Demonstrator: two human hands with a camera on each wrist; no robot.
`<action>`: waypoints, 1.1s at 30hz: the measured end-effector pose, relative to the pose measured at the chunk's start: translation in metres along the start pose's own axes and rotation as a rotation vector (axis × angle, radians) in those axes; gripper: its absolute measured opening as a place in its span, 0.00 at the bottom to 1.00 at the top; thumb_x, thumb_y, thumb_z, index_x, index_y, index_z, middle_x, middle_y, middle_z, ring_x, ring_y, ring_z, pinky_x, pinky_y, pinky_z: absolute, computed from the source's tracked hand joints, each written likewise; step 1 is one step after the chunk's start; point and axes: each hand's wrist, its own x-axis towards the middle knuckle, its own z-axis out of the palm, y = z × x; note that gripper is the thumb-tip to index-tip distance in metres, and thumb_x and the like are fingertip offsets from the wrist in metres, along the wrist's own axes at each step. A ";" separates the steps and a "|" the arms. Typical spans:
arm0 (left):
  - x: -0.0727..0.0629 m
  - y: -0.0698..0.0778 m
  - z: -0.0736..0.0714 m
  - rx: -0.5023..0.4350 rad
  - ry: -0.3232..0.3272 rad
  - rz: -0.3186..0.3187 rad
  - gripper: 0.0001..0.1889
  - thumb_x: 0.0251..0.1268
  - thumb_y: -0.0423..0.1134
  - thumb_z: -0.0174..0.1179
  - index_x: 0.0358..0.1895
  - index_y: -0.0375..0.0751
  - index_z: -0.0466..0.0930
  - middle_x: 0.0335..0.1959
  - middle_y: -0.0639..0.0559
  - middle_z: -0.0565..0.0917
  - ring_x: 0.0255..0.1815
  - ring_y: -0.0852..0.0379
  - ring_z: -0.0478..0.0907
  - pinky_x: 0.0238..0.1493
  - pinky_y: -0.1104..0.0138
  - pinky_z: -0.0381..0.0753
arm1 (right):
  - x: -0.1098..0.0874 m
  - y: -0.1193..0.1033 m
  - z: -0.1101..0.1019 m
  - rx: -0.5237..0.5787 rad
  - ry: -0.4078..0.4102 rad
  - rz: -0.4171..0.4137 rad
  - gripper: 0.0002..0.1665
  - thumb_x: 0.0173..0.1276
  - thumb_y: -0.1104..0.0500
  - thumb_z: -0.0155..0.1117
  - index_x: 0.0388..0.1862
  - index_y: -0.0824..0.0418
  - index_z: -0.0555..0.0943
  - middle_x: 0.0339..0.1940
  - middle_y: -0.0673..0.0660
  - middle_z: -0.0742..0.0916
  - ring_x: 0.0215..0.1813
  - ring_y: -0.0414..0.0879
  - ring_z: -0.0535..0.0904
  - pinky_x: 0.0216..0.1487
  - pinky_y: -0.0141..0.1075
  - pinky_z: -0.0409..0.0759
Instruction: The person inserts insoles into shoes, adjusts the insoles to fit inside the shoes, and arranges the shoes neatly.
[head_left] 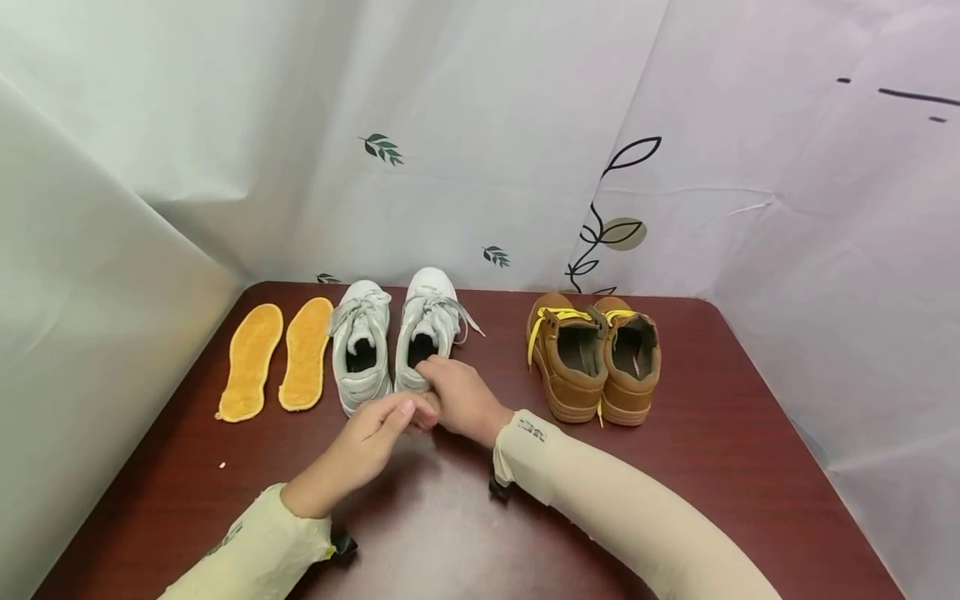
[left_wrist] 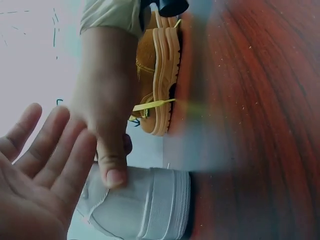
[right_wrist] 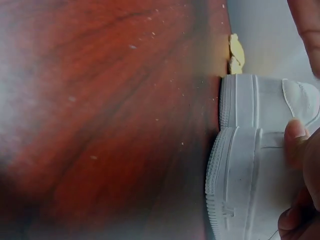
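Pinches right white shoe (head_left: 429,317) by heel with right grip (head_left: 467,400); holds left grip (head_left: 372,435) wide, just beside. Shows insoles (head_left: 305,354) left of right grip, brown shoes (head_left: 572,385) right.

A reddish-brown counter (head_left: 735,433) is carrying yellow insoles (head_left: 305,358) at ten o'clock; white shoes (head_left: 361,342) are standing at eleven, brown shoes (head_left: 576,362) at two.

The worktop (head_left: 712,467) looks glossy, wood-grained; white shoes (head_left: 363,321) smooth, leathery; insoles (head_left: 252,362) left of them fuzzy cloth, brown shoes (head_left: 573,390) matt.
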 end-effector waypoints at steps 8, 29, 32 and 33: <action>0.004 0.000 -0.006 0.126 0.190 -0.083 0.08 0.73 0.28 0.54 0.44 0.39 0.84 0.41 0.47 0.85 0.41 0.59 0.79 0.42 0.70 0.78 | -0.017 0.004 -0.010 -0.067 0.005 -0.109 0.11 0.64 0.54 0.72 0.37 0.53 0.78 0.33 0.47 0.78 0.37 0.41 0.76 0.44 0.34 0.77; 0.037 -0.016 0.000 -0.195 0.114 -0.485 0.33 0.76 0.39 0.53 0.78 0.37 0.51 0.74 0.29 0.61 0.72 0.34 0.65 0.69 0.46 0.68 | -0.074 0.000 -0.066 -0.096 0.080 -0.232 0.11 0.62 0.52 0.74 0.34 0.52 0.79 0.30 0.46 0.76 0.35 0.42 0.75 0.40 0.33 0.75; 0.040 -0.016 0.004 -0.335 0.090 -0.531 0.36 0.77 0.40 0.51 0.80 0.39 0.44 0.76 0.30 0.56 0.75 0.36 0.60 0.70 0.44 0.66 | -0.082 -0.004 -0.071 -0.101 0.080 -0.265 0.11 0.63 0.52 0.73 0.36 0.52 0.79 0.33 0.45 0.77 0.37 0.41 0.75 0.41 0.32 0.76; 0.041 -0.015 0.005 -0.381 0.081 -0.542 0.37 0.76 0.41 0.51 0.80 0.40 0.42 0.77 0.31 0.55 0.75 0.37 0.59 0.70 0.44 0.66 | -0.085 -0.005 -0.072 -0.101 0.075 -0.273 0.11 0.64 0.51 0.72 0.37 0.52 0.79 0.34 0.44 0.78 0.37 0.40 0.76 0.42 0.31 0.76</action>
